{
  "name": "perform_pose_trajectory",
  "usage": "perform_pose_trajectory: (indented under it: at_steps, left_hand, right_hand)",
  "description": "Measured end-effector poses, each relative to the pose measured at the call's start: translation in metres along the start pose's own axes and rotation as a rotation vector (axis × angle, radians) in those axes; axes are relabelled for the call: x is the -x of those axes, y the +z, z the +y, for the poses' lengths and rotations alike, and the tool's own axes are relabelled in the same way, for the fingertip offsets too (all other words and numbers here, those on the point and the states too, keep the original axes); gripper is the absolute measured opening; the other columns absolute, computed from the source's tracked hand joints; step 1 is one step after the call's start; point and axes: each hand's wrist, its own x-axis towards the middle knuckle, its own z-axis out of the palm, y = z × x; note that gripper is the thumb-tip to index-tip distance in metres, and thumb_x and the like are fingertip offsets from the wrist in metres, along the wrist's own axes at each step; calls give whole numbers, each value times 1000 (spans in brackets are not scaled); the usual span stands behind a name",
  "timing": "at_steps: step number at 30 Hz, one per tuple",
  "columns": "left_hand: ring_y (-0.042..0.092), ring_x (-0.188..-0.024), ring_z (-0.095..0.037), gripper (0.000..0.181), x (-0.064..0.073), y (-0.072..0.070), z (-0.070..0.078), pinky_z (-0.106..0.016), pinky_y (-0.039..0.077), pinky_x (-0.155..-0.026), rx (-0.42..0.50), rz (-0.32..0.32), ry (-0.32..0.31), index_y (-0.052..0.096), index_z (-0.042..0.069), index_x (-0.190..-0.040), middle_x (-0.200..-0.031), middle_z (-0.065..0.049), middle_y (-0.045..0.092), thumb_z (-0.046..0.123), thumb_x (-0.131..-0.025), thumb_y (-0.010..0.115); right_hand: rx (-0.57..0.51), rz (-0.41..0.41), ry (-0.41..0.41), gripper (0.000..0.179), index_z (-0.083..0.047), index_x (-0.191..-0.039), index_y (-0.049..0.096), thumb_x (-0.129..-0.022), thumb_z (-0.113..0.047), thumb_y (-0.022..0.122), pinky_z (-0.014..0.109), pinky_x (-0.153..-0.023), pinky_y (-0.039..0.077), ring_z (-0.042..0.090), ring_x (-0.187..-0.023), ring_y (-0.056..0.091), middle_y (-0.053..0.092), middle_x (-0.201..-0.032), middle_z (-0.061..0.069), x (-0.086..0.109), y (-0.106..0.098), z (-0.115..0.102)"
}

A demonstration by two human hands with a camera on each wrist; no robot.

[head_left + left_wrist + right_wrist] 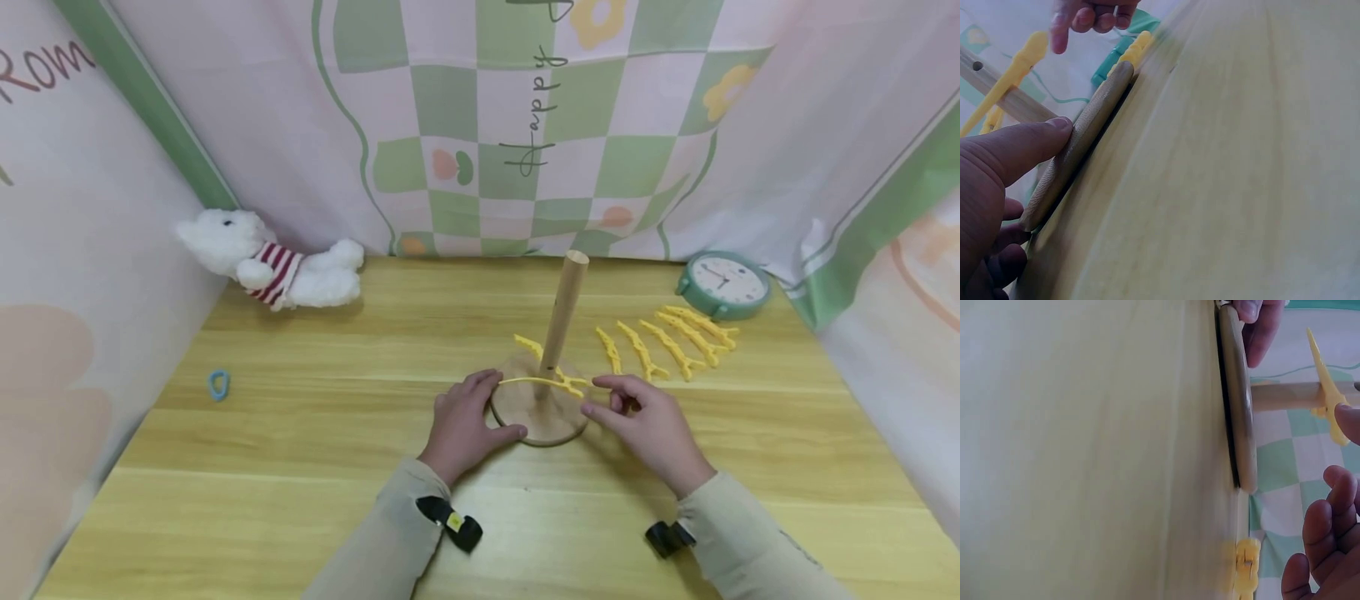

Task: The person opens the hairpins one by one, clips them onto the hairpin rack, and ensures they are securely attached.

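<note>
A wooden stand [555, 333] has a round base [536, 425] and an upright post with small holes. Two yellow branch-like plastic pieces [528, 381] cross the post low down, fixed to it or resting against it; I cannot tell which. My left hand [468, 425] grips the base's left edge, its thumb [1041, 140] on top and its other fingers at the rim. My right hand [648, 421] is just right of the base, near the pieces' forked ends. Its index finger and thumb reach out, apart from each other. Nothing shows between them.
Several more yellow branch pieces [671, 346] lie in a row right of the stand. Behind them is a green clock [727, 283]. A white plush toy [277, 258] lies at the back left, with a small blue ring [218, 385] nearer the table's left edge.
</note>
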Motion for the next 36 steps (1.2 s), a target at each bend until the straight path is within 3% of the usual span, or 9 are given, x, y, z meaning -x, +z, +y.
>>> perform_pose_trajectory:
  at_steps: [10, 19, 30, 36]
  left_hand:
    - [48, -134, -30, 87, 0, 1, -2, -50, 28, -107, -1, 3, 4, 49, 12, -148, -153, -3, 46, 55, -79, 80]
    - [48, -133, -30, 86, 1, -1, -1, -49, 29, -106, 4, 4, 2, 50, 12, -148, -152, -3, 47, 54, -79, 80]
    - [49, -133, -29, 86, 0, 0, -2, -49, 29, -105, 3, 9, 9, 50, 12, -147, -152, -2, 47, 55, -79, 80]
    - [49, -132, -30, 86, 0, 1, -3, -50, 30, -105, -3, 13, 14, 50, 13, -147, -152, -3, 47, 55, -78, 80]
  right_hand:
    - [55, 26, 21, 48, -4, -123, 69, -89, -37, 78, 26, -62, 47, 18, -76, 54, 60, -84, 4, 1, -12, 15]
    - [74, 10, 102, 56, -4, -126, 66, -90, -46, 73, 26, -61, 45, 19, -76, 52, 59, -89, 8, -7, -25, 31]
    - [72, 62, 141, 60, 0, -130, 63, -92, -46, 71, 26, -56, 44, 13, -69, 51, 61, -91, 11, -15, -45, 58]
    - [109, 99, 166, 61, 1, -131, 62, -93, -47, 69, 24, -59, 44, 14, -73, 52, 60, -95, 12, -17, -63, 76]
